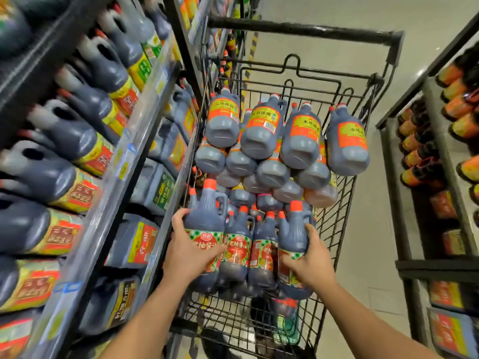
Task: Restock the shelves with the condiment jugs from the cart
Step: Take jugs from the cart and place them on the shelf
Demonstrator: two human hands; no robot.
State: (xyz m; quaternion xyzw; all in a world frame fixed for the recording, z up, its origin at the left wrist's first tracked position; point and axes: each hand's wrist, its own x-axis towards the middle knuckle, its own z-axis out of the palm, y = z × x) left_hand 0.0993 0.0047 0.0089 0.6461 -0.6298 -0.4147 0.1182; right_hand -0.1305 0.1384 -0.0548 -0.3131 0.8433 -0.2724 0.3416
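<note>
A black wire cart (334, 224) holds several dark condiment jugs with red caps. My left hand (186, 244) grips the leftmost upright jug (207, 216) around its body, over a green-checked red label. My right hand (311, 257) grips the rightmost upright jug (295, 234) by its side. Two more upright jugs (237, 244) stand between them. Behind these lies a stack of jugs on their sides (261, 130) with orange and yellow labels, their bottoms facing me.
Shelves on the left (121, 174) are packed with rows of dark jugs and square containers. Another shelf unit (440, 177) with orange-labelled bottles stands on the right. Grey floor runs between the cart and the right shelf. The cart's handle bar (298, 28) is at the far end.
</note>
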